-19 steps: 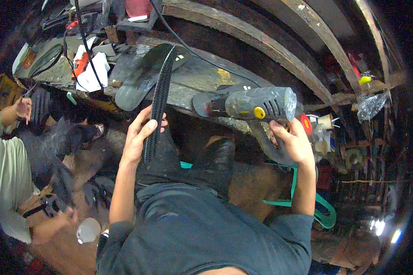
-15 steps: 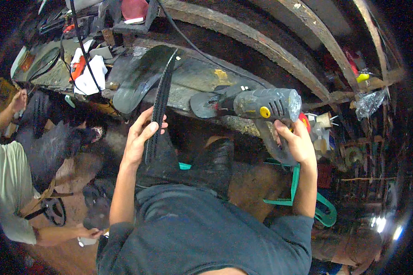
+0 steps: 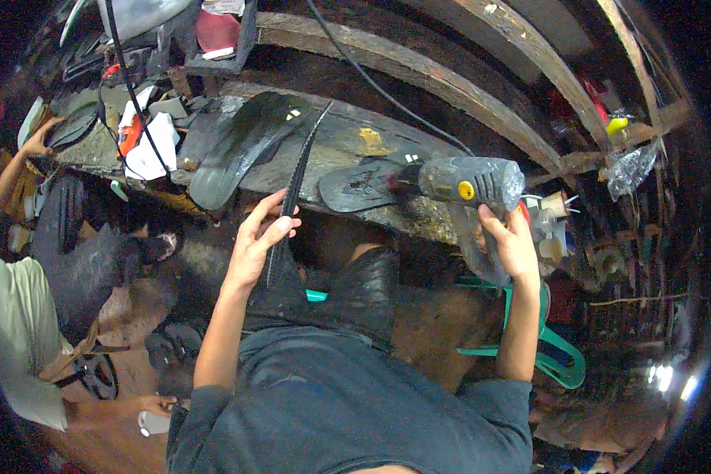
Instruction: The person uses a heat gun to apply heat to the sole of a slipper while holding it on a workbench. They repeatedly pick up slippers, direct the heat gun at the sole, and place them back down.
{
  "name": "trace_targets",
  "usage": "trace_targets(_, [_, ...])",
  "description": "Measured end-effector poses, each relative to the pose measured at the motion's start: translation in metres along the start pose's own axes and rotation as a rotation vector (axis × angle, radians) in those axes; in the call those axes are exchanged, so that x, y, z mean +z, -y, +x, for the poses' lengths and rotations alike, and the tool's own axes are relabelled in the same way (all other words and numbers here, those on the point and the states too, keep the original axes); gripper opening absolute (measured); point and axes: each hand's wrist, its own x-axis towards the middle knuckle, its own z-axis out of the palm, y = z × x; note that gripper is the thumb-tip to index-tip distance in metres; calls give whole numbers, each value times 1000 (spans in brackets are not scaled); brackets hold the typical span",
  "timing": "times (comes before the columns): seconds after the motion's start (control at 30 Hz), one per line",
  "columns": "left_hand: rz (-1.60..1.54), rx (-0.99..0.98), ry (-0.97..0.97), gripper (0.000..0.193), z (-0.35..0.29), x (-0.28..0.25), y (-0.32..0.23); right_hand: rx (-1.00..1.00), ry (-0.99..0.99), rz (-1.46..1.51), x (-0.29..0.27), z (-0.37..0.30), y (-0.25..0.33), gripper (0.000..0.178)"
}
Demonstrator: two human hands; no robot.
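Observation:
My left hand is closed on a thin black shoe sole, pinched between thumb and fingers. The sole stands upright, seen nearly edge-on, with a ridged side. My right hand grips a grey heat gun by its handle, which the hand partly hides. Its nozzle points left at a flat black sole lying on the wooden bench. I cannot tell whether nozzle and sole touch. Left of the held sole, a larger curved dark piece rests over the bench's front edge.
At the far left a co-worker's hand reaches onto the bench; their other hand is lower down. A white and orange item lies on the bench's left part. A dark cable hangs behind. Green chair parts stand at my right.
My left hand and its sole have shifted a little to the right. The heat gun sits slightly farther right, showing more of the flat sole. The co-worker's upper hand has moved up onto the bench.

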Motion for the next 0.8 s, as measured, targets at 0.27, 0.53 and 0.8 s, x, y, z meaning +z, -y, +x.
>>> trace_targets(0.27, [13,-13,-9,65,-4,11,-2,60,91,68,15,-4,2,29])
trace_targets(0.53, [86,11,-7,64,7,8,-6,-34,6,37,10,-6,-4,31])
trace_targets(0.8, [240,79,87,64,41,43,-39,22,-281,-74,-23,-34,-16,37])
